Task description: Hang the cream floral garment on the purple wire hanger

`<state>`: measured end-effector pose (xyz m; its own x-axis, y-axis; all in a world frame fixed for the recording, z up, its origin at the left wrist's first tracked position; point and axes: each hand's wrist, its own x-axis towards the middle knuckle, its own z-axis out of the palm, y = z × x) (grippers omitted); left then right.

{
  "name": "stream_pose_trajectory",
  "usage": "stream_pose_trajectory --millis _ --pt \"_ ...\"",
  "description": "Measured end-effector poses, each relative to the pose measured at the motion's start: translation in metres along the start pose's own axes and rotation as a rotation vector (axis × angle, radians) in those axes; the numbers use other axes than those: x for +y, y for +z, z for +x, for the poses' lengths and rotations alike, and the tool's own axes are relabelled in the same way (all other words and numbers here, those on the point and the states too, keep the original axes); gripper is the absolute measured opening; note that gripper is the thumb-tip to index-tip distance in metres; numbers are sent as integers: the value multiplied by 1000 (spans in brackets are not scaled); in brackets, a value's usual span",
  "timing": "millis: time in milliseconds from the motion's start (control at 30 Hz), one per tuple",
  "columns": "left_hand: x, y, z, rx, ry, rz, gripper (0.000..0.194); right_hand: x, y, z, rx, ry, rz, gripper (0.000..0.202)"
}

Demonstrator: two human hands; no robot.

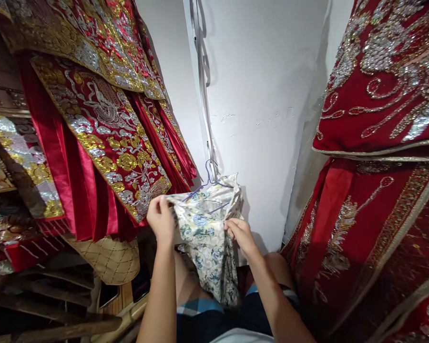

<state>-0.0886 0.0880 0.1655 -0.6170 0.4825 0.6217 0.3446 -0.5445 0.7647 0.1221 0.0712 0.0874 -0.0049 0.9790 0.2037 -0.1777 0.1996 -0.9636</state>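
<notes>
A pale floral garment [205,238] with blue and green blossoms hangs down in front of my knees. Inside its top sits a thin purple hanger [209,177], its hook rising above the cloth near the white strip on the wall. My left hand [161,220] pinches the garment's upper left edge and draws it out sideways. My right hand [240,232] is closed on the edge at the right, thumb and fingers pressed together over the fabric. Whether the hook hangs on anything is unclear.
Red embroidered costumes with gold and silver sequins hang at the left [107,124] and right [375,95]. A white metal strip [203,85] runs down the wall [260,66]. At lower left are a wooden-framed seat [57,328] and a phone [108,294].
</notes>
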Motion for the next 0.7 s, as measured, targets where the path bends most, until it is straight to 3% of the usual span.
stream_pose_trajectory --millis 67,100,133,233,333,433,500,533,633,700 --pt "-33 -17 -8 154 -411 -234 15 6 -5 -12 -33 36 45 25" --pt "-49 -24 -18 136 -669 -360 20 7 -6 -17 -70 50 46 24" --pt "-63 -28 -31 114 -787 -379 27 6 -7 -19 -114 65 37 23" --pt "-92 -26 -82 21 -982 -388 31 1 -13 -22 -253 138 -24 22" --pt "-96 -9 -120 -60 -1101 -398 25 -7 -32 -26 -484 242 -143 23" --pt "-78 9 -132 -179 -1096 -507 12 -10 -54 -32 -788 336 -269 22" --pt "-56 17 -131 -322 -957 -586 9 -9 -62 -33 -792 335 -277 26" --pt "-44 20 -130 -413 -863 -600 13 -7 -63 -32 -698 316 -251 31" --pt "-5 24 -134 -718 -613 -528 26 1 -59 -26 -258 237 -143 48" --pt "18 24 -141 -906 -458 -443 31 5 -53 -25 -130 286 -82 61"
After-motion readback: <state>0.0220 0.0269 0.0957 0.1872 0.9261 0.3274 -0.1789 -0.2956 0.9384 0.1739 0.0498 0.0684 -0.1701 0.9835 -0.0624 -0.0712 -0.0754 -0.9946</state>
